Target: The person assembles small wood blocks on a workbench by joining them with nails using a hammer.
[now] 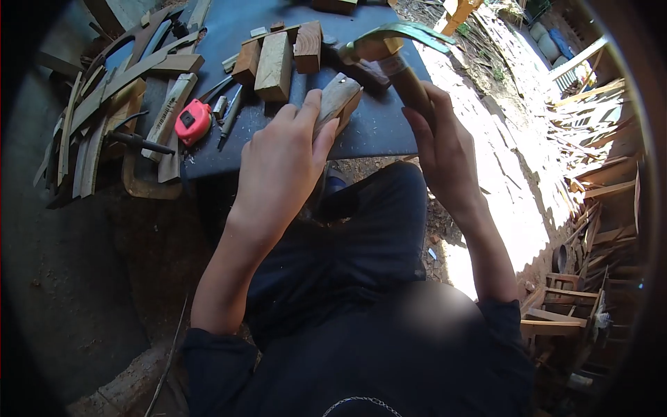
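My left hand (281, 149) is closed around a weathered wood block (338, 97) at the near edge of the dark table (379, 139). A small bright spot shows on the block's upper end. In my right hand (448, 149) is a claw hammer (410, 87), gripped by its wooden handle. Its head is raised just right of the block, with the greenish claw pointing right. Past my left fingers stand a pale wood block (274, 67) and a reddish one (308, 48).
Left on the table lie a pink tape measure (193, 122), a slim dark tool (230, 118) and a heap of wood strips (104, 104). A clamp (149, 184) grips the table's left edge. Scrap wood (597, 181) is piled at the far right.
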`<control>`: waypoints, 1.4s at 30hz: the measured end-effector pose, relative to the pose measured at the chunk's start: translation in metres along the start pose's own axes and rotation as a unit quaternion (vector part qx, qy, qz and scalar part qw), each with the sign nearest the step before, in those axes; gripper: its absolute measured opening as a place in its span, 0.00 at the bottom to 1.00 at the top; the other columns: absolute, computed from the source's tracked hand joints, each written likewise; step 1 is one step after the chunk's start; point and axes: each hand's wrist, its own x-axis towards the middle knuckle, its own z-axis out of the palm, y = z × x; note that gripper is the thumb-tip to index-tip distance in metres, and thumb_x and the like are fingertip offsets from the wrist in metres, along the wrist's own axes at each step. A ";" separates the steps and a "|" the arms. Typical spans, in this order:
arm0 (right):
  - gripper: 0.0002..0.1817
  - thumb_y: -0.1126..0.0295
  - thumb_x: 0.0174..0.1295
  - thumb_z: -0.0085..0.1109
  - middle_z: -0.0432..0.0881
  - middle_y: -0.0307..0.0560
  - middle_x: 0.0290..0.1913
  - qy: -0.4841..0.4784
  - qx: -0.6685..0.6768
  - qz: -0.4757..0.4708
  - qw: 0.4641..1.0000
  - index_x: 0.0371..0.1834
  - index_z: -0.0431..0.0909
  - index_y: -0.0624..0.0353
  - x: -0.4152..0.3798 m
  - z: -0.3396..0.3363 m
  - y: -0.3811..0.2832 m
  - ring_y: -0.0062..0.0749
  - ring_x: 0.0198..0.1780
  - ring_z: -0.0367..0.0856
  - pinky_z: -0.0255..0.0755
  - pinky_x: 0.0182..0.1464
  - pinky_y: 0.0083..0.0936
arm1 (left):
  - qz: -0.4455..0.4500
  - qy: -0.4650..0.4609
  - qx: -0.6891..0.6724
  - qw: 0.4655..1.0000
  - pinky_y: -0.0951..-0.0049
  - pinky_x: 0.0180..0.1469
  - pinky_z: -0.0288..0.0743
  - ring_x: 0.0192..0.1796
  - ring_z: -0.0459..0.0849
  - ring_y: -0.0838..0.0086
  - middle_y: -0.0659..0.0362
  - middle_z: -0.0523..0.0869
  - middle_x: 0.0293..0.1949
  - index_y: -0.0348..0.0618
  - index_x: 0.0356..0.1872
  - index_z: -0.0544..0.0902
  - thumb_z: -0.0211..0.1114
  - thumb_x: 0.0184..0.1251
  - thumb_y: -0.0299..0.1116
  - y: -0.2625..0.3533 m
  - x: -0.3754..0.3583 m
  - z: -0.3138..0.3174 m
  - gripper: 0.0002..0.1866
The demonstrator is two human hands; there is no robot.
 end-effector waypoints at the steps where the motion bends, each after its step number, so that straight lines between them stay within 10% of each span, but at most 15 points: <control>1: 0.18 0.67 0.78 0.59 0.88 0.59 0.47 0.003 0.010 0.023 1.000 0.67 0.68 0.52 0.000 -0.003 -0.005 0.62 0.43 0.90 0.81 0.39 0.47 | 0.000 -0.002 -0.002 1.000 0.53 0.41 0.86 0.40 0.92 0.48 0.46 0.88 0.42 0.39 0.67 0.80 0.63 0.80 0.43 0.000 0.000 0.000 0.23; 10: 0.22 0.69 0.76 0.62 0.86 0.66 0.50 -0.028 0.020 0.010 0.999 0.68 0.65 0.53 -0.019 0.015 -0.003 0.71 0.48 0.87 0.80 0.42 0.53 | -0.002 -0.010 -0.011 1.000 0.52 0.41 0.86 0.41 0.92 0.47 0.46 0.89 0.42 0.38 0.66 0.80 0.63 0.80 0.44 -0.001 0.001 -0.002 0.23; 14: 0.21 0.72 0.78 0.59 0.86 0.60 0.45 0.071 0.040 0.005 0.997 0.68 0.62 0.61 -0.009 0.009 -0.014 0.52 0.42 0.89 0.80 0.42 0.40 | -0.006 -0.018 -0.011 1.000 0.52 0.42 0.86 0.42 0.92 0.48 0.46 0.88 0.43 0.39 0.67 0.79 0.62 0.81 0.44 -0.003 -0.002 0.001 0.24; 20: 0.25 0.72 0.76 0.61 0.84 0.69 0.50 0.000 0.014 0.009 1.000 0.69 0.60 0.53 -0.032 0.045 -0.002 0.76 0.47 0.86 0.80 0.39 0.57 | -0.003 -0.022 -0.013 1.000 0.54 0.42 0.87 0.42 0.92 0.49 0.46 0.88 0.43 0.39 0.68 0.79 0.62 0.81 0.44 -0.004 0.000 0.000 0.24; 27: 0.22 0.74 0.78 0.58 0.86 0.65 0.49 0.086 0.093 0.029 0.992 0.70 0.61 0.62 -0.019 0.025 -0.024 0.54 0.48 0.91 0.81 0.45 0.40 | -0.003 -0.017 -0.043 0.999 0.55 0.47 0.80 0.43 0.88 0.51 0.45 0.86 0.41 0.36 0.66 0.82 0.66 0.79 0.44 -0.010 -0.001 -0.001 0.25; 33: 0.25 0.74 0.76 0.60 0.85 0.68 0.51 0.027 0.042 -0.006 0.999 0.72 0.61 0.55 -0.039 0.057 -0.004 0.69 0.50 0.88 0.81 0.43 0.51 | 0.022 -0.032 -0.020 0.999 0.53 0.44 0.86 0.44 0.92 0.49 0.46 0.88 0.43 0.37 0.68 0.79 0.61 0.82 0.44 -0.015 0.002 -0.004 0.24; 42: 0.24 0.75 0.79 0.56 0.83 0.65 0.48 0.110 0.062 -0.004 0.992 0.72 0.59 0.59 -0.018 0.030 -0.027 0.54 0.45 0.88 0.80 0.43 0.40 | 0.024 -0.030 -0.035 0.999 0.53 0.43 0.87 0.42 0.92 0.48 0.46 0.88 0.43 0.41 0.69 0.77 0.61 0.81 0.45 -0.019 0.000 -0.004 0.24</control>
